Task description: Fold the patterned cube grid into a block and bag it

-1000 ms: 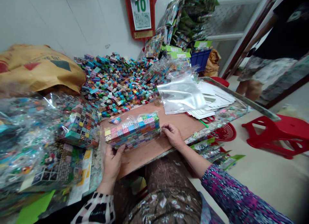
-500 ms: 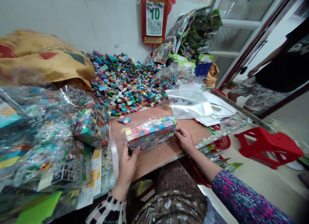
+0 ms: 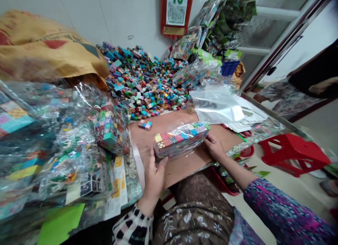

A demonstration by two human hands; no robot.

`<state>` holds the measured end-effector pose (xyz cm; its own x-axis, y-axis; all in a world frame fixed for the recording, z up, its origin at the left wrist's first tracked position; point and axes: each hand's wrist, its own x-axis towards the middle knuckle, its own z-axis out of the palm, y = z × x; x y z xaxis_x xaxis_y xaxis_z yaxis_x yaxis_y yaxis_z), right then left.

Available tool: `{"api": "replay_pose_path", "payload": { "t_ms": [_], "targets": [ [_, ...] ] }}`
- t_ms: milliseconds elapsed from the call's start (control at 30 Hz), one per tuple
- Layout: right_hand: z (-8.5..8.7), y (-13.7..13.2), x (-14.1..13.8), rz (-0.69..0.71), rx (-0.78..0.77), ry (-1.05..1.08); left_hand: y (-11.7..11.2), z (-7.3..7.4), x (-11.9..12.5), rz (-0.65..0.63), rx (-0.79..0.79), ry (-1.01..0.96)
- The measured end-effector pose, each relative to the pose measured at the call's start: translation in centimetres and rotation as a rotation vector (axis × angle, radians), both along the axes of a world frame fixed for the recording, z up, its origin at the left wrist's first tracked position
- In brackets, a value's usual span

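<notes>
A long pack of colourful printed cubes [image 3: 182, 139] in clear plastic film lies slanted on the brown board [image 3: 182, 171]. My left hand [image 3: 154, 172] cups its left end, with the fingers behind and the thumb on the near side. At the right end my right hand [image 3: 215, 146] pinches the pack's edge between thumb and curled fingers. Part of the fingertips of both hands is hidden by the pack and film. A small loose strip of cubes [image 3: 145, 124] rests on the board behind the pack, touched by neither hand.
Behind the board rises a heap of loose cubes [image 3: 148, 86]. Bagged block packs [image 3: 112, 128] crowd the left side, below a yellow sack [image 3: 52, 51]. Clear bags [image 3: 216, 104] and white cards [image 3: 250, 116] lie right. A red stool [image 3: 295, 155] and another person [image 3: 311, 77] are beyond.
The pack and both hands have shifted a little to the right over the board. My view has tilted down and turned left. The other person's arm has changed position.
</notes>
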<state>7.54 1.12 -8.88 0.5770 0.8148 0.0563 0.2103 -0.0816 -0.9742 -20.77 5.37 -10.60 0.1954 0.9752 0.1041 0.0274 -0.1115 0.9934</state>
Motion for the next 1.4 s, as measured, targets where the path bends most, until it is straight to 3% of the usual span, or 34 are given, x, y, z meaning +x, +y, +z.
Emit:
{"api": "replay_pose_path", "payload": {
  "t_ms": [300,900,1067,1267,1400],
  "targets": [
    [0.0,-0.2,0.0,0.039,0.008,-0.067,-0.1,1.1,0.1,-0.003,0.013,0.01],
    [-0.4,-0.2,0.5,0.129,0.079,-0.108,0.2,2.8,0.5,0.12,0.041,0.047],
    [-0.6,-0.4,0.7,0.133,0.087,-0.029,-0.1,3.0,0.2,0.145,0.082,0.208],
    [-0.9,-0.6,0.9,0.077,0.126,0.141,-0.5,3.0,-0.4,0.204,0.263,0.566],
    [-0.7,-0.9,1.1,0.11,0.188,0.224,-0.5,3.3,-0.7,0.123,0.346,0.688]
  ]
}}
